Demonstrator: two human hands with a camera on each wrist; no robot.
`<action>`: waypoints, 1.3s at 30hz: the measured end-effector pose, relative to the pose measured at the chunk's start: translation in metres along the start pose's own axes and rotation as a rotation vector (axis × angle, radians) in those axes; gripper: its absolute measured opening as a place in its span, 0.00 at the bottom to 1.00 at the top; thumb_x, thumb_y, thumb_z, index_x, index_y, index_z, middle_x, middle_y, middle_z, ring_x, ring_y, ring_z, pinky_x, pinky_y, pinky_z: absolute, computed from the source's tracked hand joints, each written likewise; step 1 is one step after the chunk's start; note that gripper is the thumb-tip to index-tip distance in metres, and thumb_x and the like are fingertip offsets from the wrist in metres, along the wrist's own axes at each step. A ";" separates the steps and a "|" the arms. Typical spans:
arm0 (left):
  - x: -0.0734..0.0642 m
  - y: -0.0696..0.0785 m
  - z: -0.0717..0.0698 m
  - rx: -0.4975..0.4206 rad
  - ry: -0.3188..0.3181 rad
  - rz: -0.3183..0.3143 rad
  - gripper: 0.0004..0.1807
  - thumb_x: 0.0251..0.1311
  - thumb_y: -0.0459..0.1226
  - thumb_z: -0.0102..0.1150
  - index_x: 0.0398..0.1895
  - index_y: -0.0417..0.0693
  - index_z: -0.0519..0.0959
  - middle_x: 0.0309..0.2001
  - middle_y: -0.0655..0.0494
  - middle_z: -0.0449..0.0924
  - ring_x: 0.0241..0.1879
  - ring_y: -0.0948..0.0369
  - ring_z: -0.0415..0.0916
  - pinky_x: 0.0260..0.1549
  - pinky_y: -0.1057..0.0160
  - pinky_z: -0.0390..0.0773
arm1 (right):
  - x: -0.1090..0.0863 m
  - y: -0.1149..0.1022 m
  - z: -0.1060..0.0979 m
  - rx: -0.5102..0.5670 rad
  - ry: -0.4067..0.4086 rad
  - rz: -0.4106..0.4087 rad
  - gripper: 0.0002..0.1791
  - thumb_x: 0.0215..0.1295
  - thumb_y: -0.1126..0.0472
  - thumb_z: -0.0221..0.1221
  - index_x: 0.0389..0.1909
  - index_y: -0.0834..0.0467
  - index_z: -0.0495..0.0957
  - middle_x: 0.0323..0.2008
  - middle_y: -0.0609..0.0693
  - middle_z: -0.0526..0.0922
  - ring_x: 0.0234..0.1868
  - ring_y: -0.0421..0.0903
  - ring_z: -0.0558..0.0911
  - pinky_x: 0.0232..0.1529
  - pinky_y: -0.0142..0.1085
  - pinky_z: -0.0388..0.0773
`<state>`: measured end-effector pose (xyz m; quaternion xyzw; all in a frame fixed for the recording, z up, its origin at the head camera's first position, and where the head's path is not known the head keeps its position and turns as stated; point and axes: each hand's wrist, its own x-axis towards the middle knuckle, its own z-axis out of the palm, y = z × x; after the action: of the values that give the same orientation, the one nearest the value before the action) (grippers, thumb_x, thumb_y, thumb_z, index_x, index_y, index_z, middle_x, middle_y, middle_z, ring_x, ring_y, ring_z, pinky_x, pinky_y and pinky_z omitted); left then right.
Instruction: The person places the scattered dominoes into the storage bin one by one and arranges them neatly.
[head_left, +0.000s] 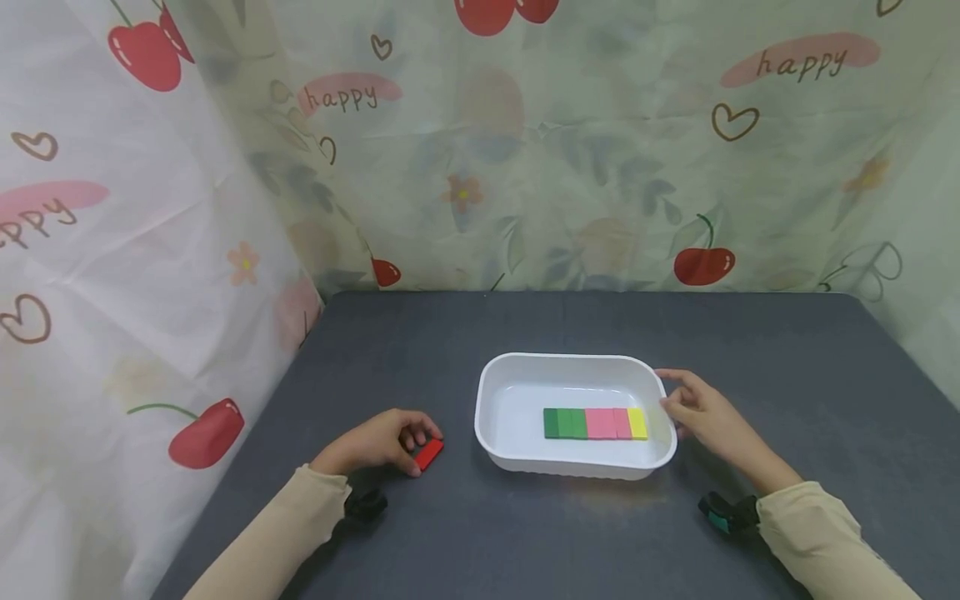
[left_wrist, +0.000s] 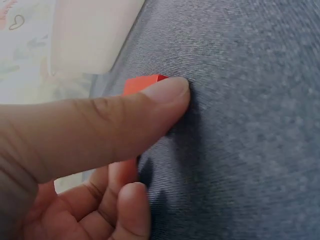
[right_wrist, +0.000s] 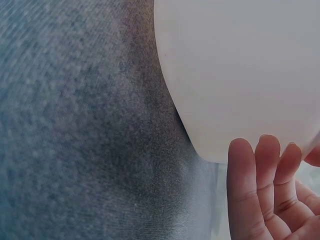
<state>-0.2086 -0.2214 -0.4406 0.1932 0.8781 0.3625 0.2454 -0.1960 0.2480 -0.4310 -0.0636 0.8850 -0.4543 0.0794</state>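
My left hand [head_left: 393,440] pinches a small red block [head_left: 429,455] low over the dark table, left of a white plastic tray. In the left wrist view the thumb lies across the red block [left_wrist: 142,83] and covers much of it. My right hand [head_left: 705,417] is at the right end of the white tray [head_left: 573,465], with index finger and thumb tips at its rim. Nearly straight fingers [right_wrist: 241,175] show against the tray's outer wall [right_wrist: 235,80] in the right wrist view. Inside the tray, green blocks [head_left: 565,423], pink blocks [head_left: 606,423] and a yellow block [head_left: 637,423] form one row.
The dark grey table [head_left: 480,533] reaches back to a patterned curtain [head_left: 540,167], which also hangs along the left side. A black band [head_left: 365,505] is on the left wrist, and another band [head_left: 729,513] is on the right.
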 end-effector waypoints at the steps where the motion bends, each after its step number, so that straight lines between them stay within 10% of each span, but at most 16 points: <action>1: 0.000 0.001 0.000 -0.002 0.001 0.003 0.27 0.39 0.26 0.76 0.47 0.47 0.81 0.36 0.53 0.74 0.35 0.58 0.69 0.33 0.65 0.73 | 0.000 0.000 0.000 0.000 0.000 0.000 0.30 0.71 0.58 0.53 0.70 0.62 0.57 0.33 0.54 0.76 0.37 0.48 0.77 0.35 0.37 0.80; 20: 0.003 0.078 -0.020 -0.166 0.178 -0.062 0.27 0.45 0.29 0.74 0.52 0.47 0.77 0.44 0.51 0.79 0.40 0.58 0.79 0.40 0.60 0.81 | 0.000 -0.001 0.001 -0.001 -0.002 0.013 0.30 0.71 0.59 0.53 0.70 0.63 0.57 0.33 0.55 0.76 0.37 0.48 0.76 0.35 0.36 0.80; 39: 0.049 0.126 0.016 -0.224 0.241 -0.030 0.26 0.45 0.34 0.75 0.51 0.46 0.79 0.43 0.51 0.80 0.36 0.58 0.79 0.38 0.62 0.81 | -0.001 -0.002 0.001 -0.004 -0.003 0.009 0.30 0.71 0.58 0.53 0.70 0.62 0.57 0.33 0.55 0.76 0.37 0.48 0.76 0.35 0.37 0.80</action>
<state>-0.2185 -0.1044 -0.3726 0.1068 0.8581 0.4748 0.1638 -0.1952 0.2465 -0.4297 -0.0607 0.8862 -0.4519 0.0825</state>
